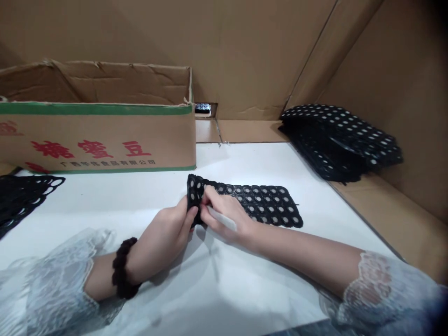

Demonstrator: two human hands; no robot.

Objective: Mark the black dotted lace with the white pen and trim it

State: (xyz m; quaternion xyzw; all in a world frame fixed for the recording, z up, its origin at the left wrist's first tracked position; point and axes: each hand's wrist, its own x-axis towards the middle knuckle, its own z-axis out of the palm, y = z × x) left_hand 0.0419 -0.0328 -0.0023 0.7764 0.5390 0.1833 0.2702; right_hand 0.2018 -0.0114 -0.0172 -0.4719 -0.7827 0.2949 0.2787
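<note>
A black rubber mat [266, 205] studded with rows of white discs lies on the white table [245, 158]. Its left end is lifted and bent upward. My left hand [168, 233] pinches that raised end, thumb against the mat's edge. My right hand [224, 212] rests on the mat beside it, fingers curled onto the raised end, with a thin white stick [222, 218] held in it. A dark bead bracelet [122, 275] circles my left wrist.
An open cardboard box [101, 135] with red lettering and green stripes stands at the back left. A pile of similar black mats [343, 140] leans at the right on a cardboard ledge. Black empty grids [21, 196] lie at the left edge. Cardboard walls enclose the table.
</note>
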